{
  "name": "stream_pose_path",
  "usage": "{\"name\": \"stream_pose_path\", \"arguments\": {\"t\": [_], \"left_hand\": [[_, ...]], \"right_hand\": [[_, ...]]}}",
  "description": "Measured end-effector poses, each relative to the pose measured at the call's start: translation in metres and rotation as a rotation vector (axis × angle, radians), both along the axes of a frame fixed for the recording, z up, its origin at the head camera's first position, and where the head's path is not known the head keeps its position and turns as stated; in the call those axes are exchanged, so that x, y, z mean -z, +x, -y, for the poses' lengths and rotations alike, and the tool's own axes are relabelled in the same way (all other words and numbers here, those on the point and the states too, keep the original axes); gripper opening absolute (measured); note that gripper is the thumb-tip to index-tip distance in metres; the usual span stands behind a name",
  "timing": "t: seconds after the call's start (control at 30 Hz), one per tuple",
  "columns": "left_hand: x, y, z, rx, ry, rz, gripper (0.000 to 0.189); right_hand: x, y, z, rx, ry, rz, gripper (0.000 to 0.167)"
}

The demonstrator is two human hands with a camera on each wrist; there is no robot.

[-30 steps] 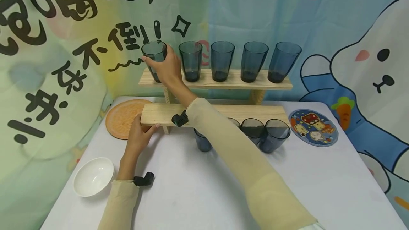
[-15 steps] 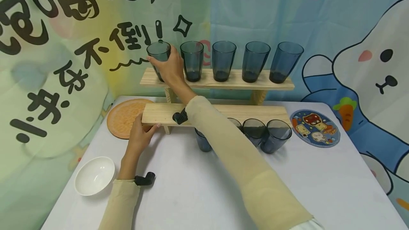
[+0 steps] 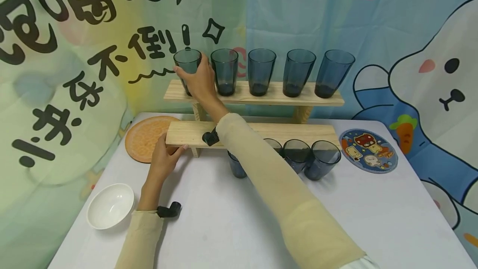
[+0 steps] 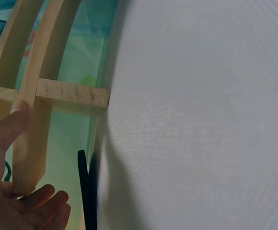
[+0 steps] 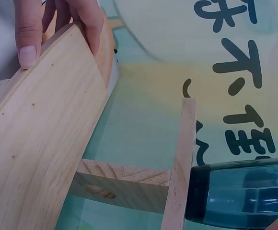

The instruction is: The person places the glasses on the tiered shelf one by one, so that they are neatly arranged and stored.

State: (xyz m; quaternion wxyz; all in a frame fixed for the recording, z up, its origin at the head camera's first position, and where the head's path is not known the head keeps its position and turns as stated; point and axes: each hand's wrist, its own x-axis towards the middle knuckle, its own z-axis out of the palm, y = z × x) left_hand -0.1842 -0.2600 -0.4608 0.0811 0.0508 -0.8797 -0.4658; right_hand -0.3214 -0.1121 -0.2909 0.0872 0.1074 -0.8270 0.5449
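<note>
The glass (image 3: 184, 64) at the left end of the upper shelf (image 3: 241, 90) sits a little farther right than a second ago, closer to the neighbouring glass (image 3: 225, 69) but with their rims apart. The right hand (image 3: 201, 81) curls round it, thumb on the near left side, and its base meets the shelf. The left hand (image 3: 162, 161), much as it was, grips the left front corner of the lower shelf (image 3: 191, 133), thumb on the front edge (perhaps to steady it, only a guess). The gaps along the upper row now look nearly even, so the spacing seems close to settled. Four more glasses (image 3: 320, 163) show on the tabletop (image 3: 224, 223) by the lower shelf's front edge, some partly behind the right sleeve (image 3: 287, 194).
</note>
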Motion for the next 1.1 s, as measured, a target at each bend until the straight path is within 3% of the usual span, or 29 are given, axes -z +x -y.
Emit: {"name": "stream_pose_path", "arguments": {"t": [0.3, 0.5, 0.63, 0.73, 0.83, 0.9, 1.0, 1.1], "left_hand": [[0.002, 0.000, -0.001, 0.010, 0.013, -0.032, 0.082], [0.003, 0.002, -0.002, 0.024, 0.034, -0.038, 0.081], [0.004, 0.003, -0.003, 0.028, 0.040, -0.024, 0.082], [0.002, 0.004, -0.002, 0.033, 0.065, -0.017, 0.084], [0.001, 0.004, -0.001, 0.040, 0.083, -0.020, 0.084], [-0.001, 0.003, 0.000, 0.042, 0.083, -0.026, 0.083], [-0.001, 0.002, 0.000, 0.030, 0.046, -0.025, 0.083], [-0.002, 0.001, 0.000, 0.022, 0.023, -0.012, 0.084]], "right_hand": [[0.007, 0.013, -0.005, -0.039, 0.082, 0.033, 0.107], [0.011, 0.033, -0.016, -0.098, 0.201, 0.160, 0.112], [0.007, 0.048, -0.031, -0.181, 0.330, 0.226, 0.113], [-0.006, 0.062, -0.049, -0.315, 0.489, 0.261, 0.109], [-0.023, 0.075, -0.075, -0.466, 0.617, 0.224, 0.096], [-0.032, 0.083, -0.096, -0.519, 0.621, 0.161, 0.083], [-0.043, 0.092, -0.134, -0.513, 0.514, 0.079, 0.063], [-0.046, 0.102, -0.177, -0.433, 0.410, -0.006, 0.054]]}}
